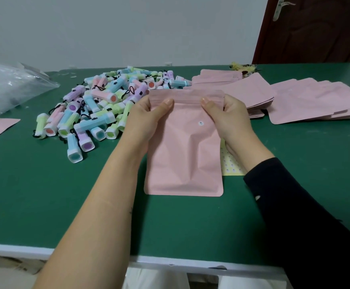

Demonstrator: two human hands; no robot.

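Gripping pink pouch [183, 159] at top corners with left hand [147, 119] and right hand [230, 119], thumbs on front. Held over green tabletop [45, 195], right of flashlight pile [99, 109].

Two hands, a left hand [147, 117] and a right hand [230, 117], held one pink pouch [184, 159]. One heap of small torches [99, 109] ran to dozens, too jumbled for an exact count. Three loose stacks of flat pouches [315, 101] lay fanned, their number unclear. There was one clear plastic bag [9, 86], one sticker sheet [231, 165] and one door [315, 30].
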